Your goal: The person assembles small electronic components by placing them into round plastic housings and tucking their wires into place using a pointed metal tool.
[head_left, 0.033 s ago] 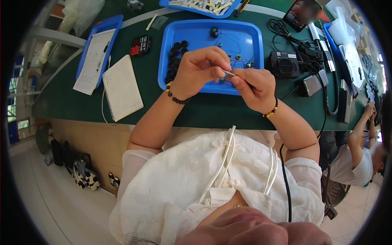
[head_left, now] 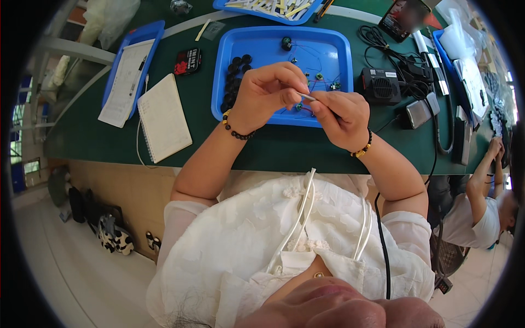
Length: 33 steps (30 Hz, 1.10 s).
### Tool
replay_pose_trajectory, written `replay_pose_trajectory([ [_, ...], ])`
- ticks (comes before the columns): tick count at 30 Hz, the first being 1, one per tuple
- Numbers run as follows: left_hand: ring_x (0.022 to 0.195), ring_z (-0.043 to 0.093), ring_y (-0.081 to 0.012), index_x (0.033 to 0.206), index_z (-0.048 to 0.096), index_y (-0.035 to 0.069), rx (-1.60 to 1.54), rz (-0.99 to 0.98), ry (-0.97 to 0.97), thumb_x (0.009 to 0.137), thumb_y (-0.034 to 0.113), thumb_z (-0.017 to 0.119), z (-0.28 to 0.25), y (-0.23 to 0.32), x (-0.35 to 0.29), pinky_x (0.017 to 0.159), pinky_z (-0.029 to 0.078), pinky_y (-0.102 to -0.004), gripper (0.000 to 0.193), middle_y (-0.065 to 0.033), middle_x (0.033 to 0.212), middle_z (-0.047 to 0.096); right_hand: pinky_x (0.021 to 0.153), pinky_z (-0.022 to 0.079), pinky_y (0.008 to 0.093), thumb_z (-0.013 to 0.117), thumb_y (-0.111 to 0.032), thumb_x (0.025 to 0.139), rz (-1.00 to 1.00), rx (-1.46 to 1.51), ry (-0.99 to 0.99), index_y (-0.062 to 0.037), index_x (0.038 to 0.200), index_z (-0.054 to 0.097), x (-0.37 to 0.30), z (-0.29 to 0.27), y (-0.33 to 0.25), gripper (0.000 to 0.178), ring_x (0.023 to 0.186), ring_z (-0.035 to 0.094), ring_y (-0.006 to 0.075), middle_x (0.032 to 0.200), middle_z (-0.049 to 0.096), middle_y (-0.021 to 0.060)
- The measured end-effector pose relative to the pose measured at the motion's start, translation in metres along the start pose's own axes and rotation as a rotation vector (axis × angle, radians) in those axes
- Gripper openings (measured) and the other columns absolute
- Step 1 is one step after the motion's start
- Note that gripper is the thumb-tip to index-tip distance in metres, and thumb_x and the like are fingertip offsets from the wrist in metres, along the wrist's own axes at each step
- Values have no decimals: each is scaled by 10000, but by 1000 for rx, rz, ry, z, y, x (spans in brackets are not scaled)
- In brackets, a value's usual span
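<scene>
Over the near part of a blue tray (head_left: 281, 34), my left hand (head_left: 269, 93) and my right hand (head_left: 344, 116) meet, both with fingers closed. Between their fingertips is a small, thin, greyish-white piece (head_left: 306, 97); its kind is too small to make out. Thumb and forefinger of each hand pinch an end of it. Round black parts (head_left: 234, 68) sit in the tray's left side, partly behind my left hand. Small green circuit boards (head_left: 319, 76) with thin wires lie on the right side. One black round part (head_left: 286, 43) with a wire stands near the far rim.
To the left are a spiral notebook (head_left: 165, 117), a dark tin (head_left: 188, 61) and a blue tray with papers (head_left: 128, 76). Another tray (head_left: 298, 21) holds pale strips. A black device (head_left: 381, 86) and cables (head_left: 377, 41) lie right. A co-worker (head_left: 476, 218) sits far right.
</scene>
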<state>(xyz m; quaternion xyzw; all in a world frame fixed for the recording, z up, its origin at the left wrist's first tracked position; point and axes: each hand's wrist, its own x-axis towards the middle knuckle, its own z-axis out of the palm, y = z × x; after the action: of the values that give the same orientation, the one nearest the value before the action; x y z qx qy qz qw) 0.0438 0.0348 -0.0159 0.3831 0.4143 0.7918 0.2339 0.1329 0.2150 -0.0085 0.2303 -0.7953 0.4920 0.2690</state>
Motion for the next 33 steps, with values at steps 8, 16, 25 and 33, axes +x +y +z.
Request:
replay_pose_trajectory([
  [8, 807, 603, -91, 987, 692, -14, 134, 67, 31, 854, 4, 735, 4, 1, -3, 636, 486, -184, 140, -91, 993, 654, 418, 397, 269, 739, -65, 813, -185, -354, 92, -55, 919, 704, 0, -1, -1, 112, 452, 544, 172, 605, 583, 33],
  [16, 817, 618, -110, 1001, 691, -6, 225, 194, 89, 837, -40, 736, 5, -1, -3, 672, 510, -194, 173, -95, 1006, 655, 428, 413, 277, 731, -68, 827, -115, -278, 71, -47, 932, 702, 1, 0, 1, 111, 467, 559, 192, 619, 598, 52],
  [25, 751, 587, -82, 962, 650, 20, 296, 186, 145, 864, -17, 717, -5, -4, 0, 613, 490, -185, 124, -71, 1011, 628, 487, 435, 247, 686, -99, 902, 258, 85, 20, -34, 949, 725, -5, 10, 5, 89, 504, 564, 157, 639, 617, 92],
  [33, 664, 553, -76, 1011, 615, 31, 649, 68, 607, 927, 145, 693, -30, -2, 13, 521, 449, -200, 161, -57, 964, 622, 516, 418, 196, 644, -190, 968, 579, 375, 96, -5, 996, 731, 3, -1, 6, 206, 560, 531, 40, 657, 602, -16],
])
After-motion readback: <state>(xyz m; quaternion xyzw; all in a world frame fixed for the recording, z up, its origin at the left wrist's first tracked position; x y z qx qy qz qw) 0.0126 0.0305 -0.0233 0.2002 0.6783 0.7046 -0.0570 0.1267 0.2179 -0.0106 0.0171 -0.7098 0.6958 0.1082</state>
